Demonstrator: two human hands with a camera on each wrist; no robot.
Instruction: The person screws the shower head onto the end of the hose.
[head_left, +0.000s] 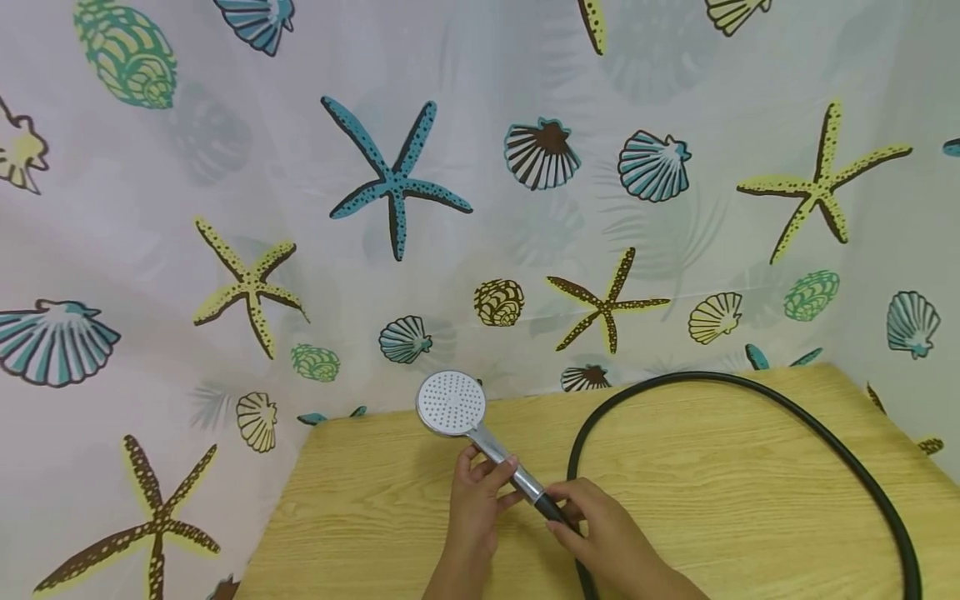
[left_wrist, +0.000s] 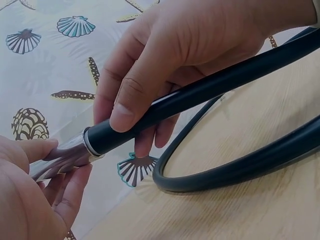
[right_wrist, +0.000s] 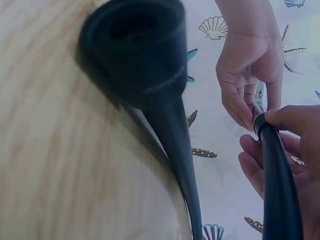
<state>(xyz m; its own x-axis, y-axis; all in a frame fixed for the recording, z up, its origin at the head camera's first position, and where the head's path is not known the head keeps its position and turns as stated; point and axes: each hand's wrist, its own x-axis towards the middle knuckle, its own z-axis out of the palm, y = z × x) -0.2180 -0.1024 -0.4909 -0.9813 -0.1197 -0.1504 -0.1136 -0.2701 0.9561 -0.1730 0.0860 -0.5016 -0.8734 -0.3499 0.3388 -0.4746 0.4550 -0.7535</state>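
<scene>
Fingers (left_wrist: 105,90) curled: left hand (head_left: 472,504) grips handle (head_left: 489,444), right hand (head_left: 611,529) pinches hose (head_left: 705,376), handle and hose in line, right nearer joint (left_wrist: 89,142)!

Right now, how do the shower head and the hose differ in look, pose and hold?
The shower head is silver with a round, pale, dotted face; the hose is black.
The shower head has a straight handle; the hose bends in a wide loop over the table.
The left hand holds the shower head; the right hand pinches the hose.
Shared: they meet end to end between the hands.
</scene>
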